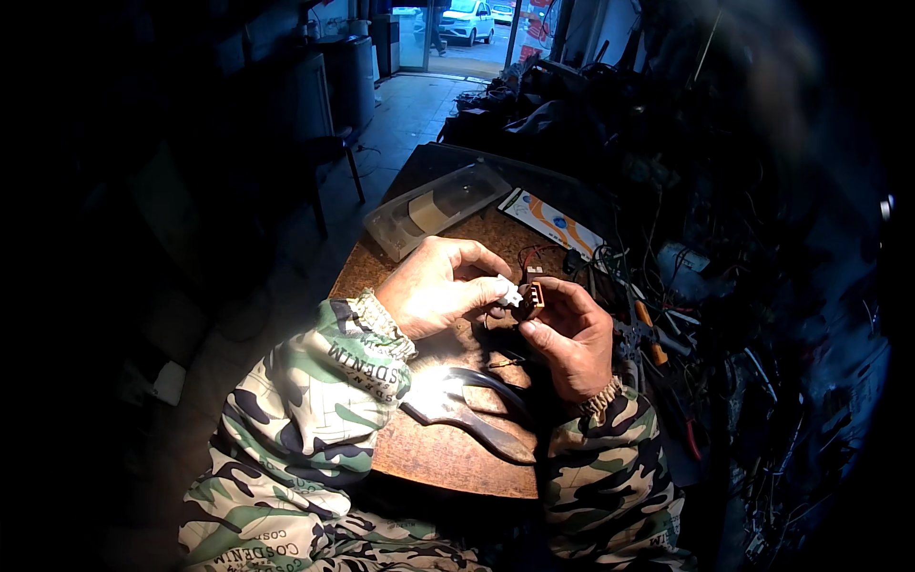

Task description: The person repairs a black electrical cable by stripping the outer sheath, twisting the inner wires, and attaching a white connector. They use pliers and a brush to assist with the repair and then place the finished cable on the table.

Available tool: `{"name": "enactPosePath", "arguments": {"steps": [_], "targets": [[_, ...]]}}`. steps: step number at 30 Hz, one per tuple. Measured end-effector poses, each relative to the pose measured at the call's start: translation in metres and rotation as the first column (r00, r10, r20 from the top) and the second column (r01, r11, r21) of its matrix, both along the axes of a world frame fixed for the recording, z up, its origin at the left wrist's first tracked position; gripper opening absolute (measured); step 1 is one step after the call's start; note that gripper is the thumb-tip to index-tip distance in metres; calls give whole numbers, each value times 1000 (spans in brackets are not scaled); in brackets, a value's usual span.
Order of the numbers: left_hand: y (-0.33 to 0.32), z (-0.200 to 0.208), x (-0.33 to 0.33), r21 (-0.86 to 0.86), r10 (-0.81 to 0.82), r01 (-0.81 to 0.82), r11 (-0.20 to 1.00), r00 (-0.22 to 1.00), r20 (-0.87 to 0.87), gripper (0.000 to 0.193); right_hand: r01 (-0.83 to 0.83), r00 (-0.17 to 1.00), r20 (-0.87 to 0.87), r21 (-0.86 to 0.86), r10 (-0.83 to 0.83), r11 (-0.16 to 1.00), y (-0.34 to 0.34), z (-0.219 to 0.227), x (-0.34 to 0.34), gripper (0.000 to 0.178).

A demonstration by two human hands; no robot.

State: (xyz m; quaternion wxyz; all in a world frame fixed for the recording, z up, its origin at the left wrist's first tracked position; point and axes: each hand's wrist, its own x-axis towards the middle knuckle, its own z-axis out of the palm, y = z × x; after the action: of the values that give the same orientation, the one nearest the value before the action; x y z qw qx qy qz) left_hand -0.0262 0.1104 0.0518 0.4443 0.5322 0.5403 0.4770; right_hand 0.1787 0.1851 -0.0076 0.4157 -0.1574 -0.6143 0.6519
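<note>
My left hand (448, 286) pinches a small white plastic piece (510, 292) between thumb and fingers. Close beside it, my right hand (570, 336) grips a small dark block with an orange edge and pale contacts (535, 296). The two parts almost meet over the middle of the table; whether they touch, I cannot tell. Below them, a tool with curved dark handles (467, 419) lies on the worn brown tabletop (448, 464), partly washed out by bright light. Thin red and dark wires (526, 255) show just beyond my fingers.
Beyond my hands are a clear plastic tray (477, 191) and a white printed package with orange curves (551, 221). Orange-handled tools (648, 334) and tangled wires crowd the right side. A stool (334, 153) stands on the floor at the far left, near a grey cylinder (348, 81).
</note>
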Motion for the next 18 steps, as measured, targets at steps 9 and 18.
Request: {"name": "enactPosePath", "arguments": {"steps": [9, 18], "targets": [[1, -5, 0, 18, -15, 15, 1000, 1000, 8, 27, -9, 1000, -1, 20, 9, 1000, -2, 2, 0, 47], [-1, -1, 1, 20, -17, 18, 1000, 999, -41, 28, -11, 1000, 14, 12, 11, 1000, -4, 6, 1, 46]]}}
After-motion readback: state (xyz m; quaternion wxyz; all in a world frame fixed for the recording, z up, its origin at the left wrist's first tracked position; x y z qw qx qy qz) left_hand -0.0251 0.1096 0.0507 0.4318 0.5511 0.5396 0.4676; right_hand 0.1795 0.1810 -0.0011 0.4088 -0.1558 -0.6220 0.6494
